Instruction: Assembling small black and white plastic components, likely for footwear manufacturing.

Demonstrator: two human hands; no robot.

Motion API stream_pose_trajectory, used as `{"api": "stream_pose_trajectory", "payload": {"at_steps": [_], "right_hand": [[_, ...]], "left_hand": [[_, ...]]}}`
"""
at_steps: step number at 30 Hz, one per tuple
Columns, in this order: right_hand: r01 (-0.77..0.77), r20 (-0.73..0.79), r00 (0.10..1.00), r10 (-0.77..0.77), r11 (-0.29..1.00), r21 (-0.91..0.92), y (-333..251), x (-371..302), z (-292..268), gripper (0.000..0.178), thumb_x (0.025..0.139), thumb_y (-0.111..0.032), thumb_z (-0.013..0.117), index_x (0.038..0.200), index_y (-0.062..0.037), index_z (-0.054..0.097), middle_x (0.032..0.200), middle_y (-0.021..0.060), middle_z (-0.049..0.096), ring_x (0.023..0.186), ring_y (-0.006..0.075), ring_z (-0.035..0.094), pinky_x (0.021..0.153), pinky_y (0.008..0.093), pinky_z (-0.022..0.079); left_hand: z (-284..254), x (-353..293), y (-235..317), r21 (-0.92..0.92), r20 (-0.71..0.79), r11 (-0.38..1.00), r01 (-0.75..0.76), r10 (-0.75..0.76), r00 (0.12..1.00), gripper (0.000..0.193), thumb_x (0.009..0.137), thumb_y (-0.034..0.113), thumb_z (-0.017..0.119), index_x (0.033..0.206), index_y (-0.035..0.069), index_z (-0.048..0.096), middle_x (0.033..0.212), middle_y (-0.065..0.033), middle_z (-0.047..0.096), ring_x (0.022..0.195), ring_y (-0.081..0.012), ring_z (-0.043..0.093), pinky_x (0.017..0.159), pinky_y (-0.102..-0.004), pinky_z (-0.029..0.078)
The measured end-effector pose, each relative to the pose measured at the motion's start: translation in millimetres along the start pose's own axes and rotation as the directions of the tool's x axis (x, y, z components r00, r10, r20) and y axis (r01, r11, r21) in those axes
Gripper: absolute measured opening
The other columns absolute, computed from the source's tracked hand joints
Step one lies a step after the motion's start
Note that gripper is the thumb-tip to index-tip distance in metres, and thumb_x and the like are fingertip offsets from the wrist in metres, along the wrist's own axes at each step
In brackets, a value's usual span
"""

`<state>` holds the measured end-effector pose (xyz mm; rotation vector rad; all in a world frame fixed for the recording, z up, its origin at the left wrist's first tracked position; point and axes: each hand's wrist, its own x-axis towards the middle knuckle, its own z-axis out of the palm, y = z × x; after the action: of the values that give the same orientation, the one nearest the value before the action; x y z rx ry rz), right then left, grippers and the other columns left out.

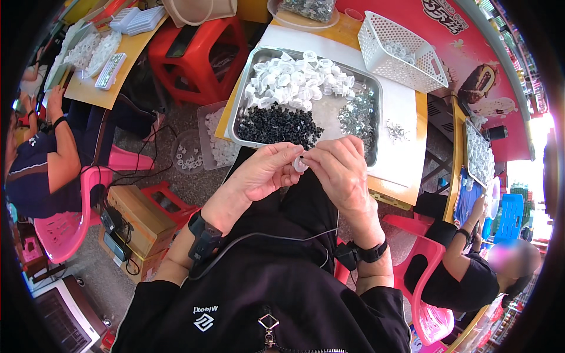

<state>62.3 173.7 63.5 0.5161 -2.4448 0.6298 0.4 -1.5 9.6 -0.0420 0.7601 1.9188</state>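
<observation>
Close to my body, at the tray's near edge, my left hand [265,172] pinches a small translucent white plastic cap [300,165] between thumb and fingers. My right hand [343,169] meets it there, its thumb and fingertips closed at the cap's upper side, where a tiny black part shows. Just beyond both hands lies a metal tray [325,117]. In it are a heap of white plastic caps [294,79] at the back, a pile of small black parts [273,125] at the near left, and small clear parts [356,117] along the right.
Loose small pieces [397,130] lie on the white sheet right of the tray. A white perforated basket [406,54] stands at the back right. Left are a red stool [197,53] and a bin of white pieces [219,141]. People sit at tables on both sides.
</observation>
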Motion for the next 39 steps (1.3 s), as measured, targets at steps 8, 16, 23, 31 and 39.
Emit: {"api": "stream_pose_trajectory", "payload": {"at_steps": [8, 16, 23, 31, 39], "right_hand": [[-0.573, 0.252, 0.819, 0.515, 0.725, 0.382, -3, -3, 4, 0.017, 0.075, -0.004, 0.074, 0.09, -0.0043, 0.066, 0.084, 0.0048, 0.063, 0.072, 0.0161, 0.062, 0.067, 0.0301, 0.049], [-0.716, 0.383, 0.651, 0.656, 0.361, 0.598, 11, -21, 18, 0.012, 0.084, -0.005, 0.071, 0.091, 0.0011, 0.064, 0.081, 0.0049, 0.064, 0.069, 0.0101, 0.064, 0.061, 0.0235, 0.051], [-0.61, 0.171, 0.747, 0.643, 0.561, 0.56, 13, -23, 24, 0.011, 0.081, -0.005, 0.071, 0.086, 0.0011, 0.063, 0.079, 0.0094, 0.064, 0.069, 0.0155, 0.066, 0.061, 0.0277, 0.053], [-0.592, 0.16, 0.762, 0.628, 0.575, 0.565, 15, -26, 18, 0.011, 0.081, -0.004, 0.07, 0.084, 0.0014, 0.061, 0.075, 0.0087, 0.063, 0.066, 0.0147, 0.066, 0.059, 0.028, 0.051], [-0.593, 0.198, 0.76, 0.619, 0.536, 0.6, 17, -30, 21, 0.01, 0.082, -0.005, 0.069, 0.087, 0.0019, 0.063, 0.074, 0.0077, 0.065, 0.069, 0.0126, 0.067, 0.06, 0.0267, 0.052]], "left_hand": [[-6, 0, 3, 0.093, 0.038, 0.996, 0.014, -0.017, 0.999, 0.02, 0.097, 0.027, 0.056, 0.096, 0.008, 0.062, 0.081, -0.0003, 0.061, 0.066, -0.0076, 0.057, 0.058, -0.0206, 0.047], [9, 5, 2, 0.396, -0.063, 0.893, -0.215, 0.26, 0.964, 0.023, 0.098, 0.017, 0.053, 0.112, 0.001, 0.06, 0.093, -0.0064, 0.063, 0.087, -0.0149, 0.065, 0.075, -0.0265, 0.054], [14, 6, -2, 0.825, 0.073, 0.406, -0.392, 0.611, 0.788, 0.019, 0.087, 0.003, 0.064, 0.104, -0.003, 0.069, 0.086, -0.0054, 0.059, 0.08, -0.0103, 0.058, 0.07, -0.0222, 0.047], [10, 14, -7, 0.846, 0.092, 0.348, -0.403, 0.65, 0.755, 0.012, 0.082, -0.005, 0.067, 0.094, -0.003, 0.069, 0.084, -0.0019, 0.057, 0.075, -0.0062, 0.058, 0.067, -0.0192, 0.045], [12, 18, -11, 0.851, 0.071, 0.344, -0.397, 0.673, 0.736, 0.01, 0.081, -0.005, 0.067, 0.091, -0.003, 0.068, 0.082, -0.0027, 0.056, 0.074, -0.0075, 0.057, 0.066, -0.0199, 0.045]]}}
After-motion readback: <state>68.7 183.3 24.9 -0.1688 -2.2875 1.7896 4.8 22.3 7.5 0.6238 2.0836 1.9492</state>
